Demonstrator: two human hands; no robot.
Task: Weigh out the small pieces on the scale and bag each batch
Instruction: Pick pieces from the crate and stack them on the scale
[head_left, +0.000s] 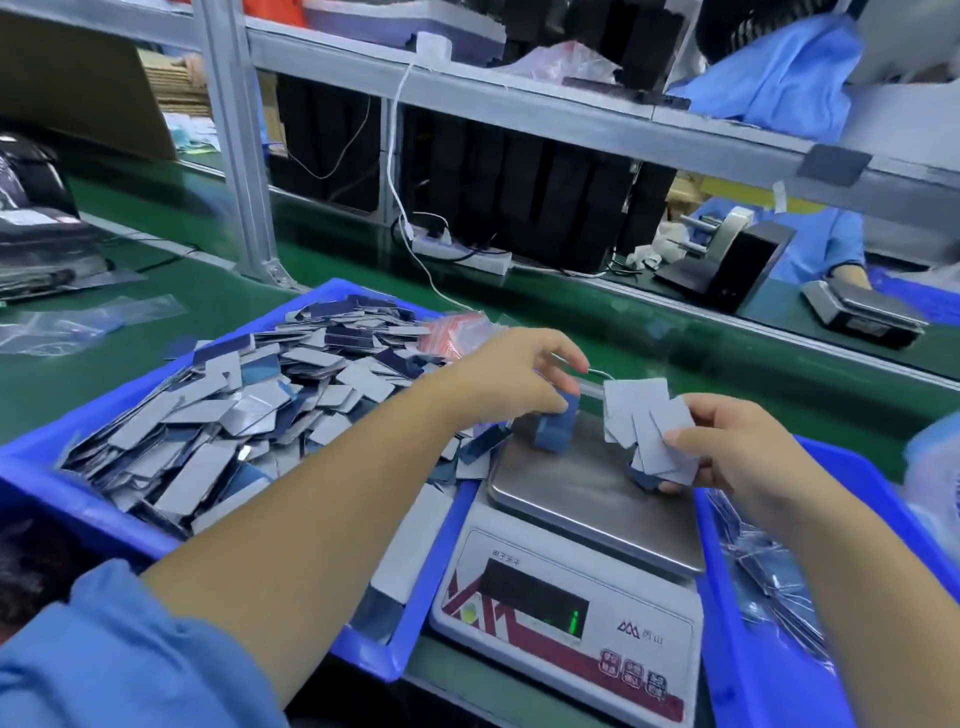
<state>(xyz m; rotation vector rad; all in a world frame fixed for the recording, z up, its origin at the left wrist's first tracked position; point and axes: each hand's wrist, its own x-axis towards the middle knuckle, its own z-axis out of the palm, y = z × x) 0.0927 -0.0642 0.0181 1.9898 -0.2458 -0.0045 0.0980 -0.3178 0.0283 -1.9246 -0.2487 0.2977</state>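
A white digital scale (566, 613) with a steel pan (582, 483) stands in front of me. My left hand (509, 379) grips a small stack of blue pieces (556, 431) standing on the pan's far left. My right hand (737, 452) pinches a fanned bunch of grey rectangular pieces (644, 421) just above the pan's right side. A blue tray (62, 499) on the left is heaped with several loose grey and blue pieces (234, 405). Red-printed small bags (452, 332) lie at that tray's far corner.
A second blue tray (737, 623) on the right holds filled clear bags (769, 571). Empty clear bags (83, 322) lie on the green belt at left. Beyond the belt stand shelf posts, a power strip (457, 249), and another worker's arm with a tape dispenser (727, 254).
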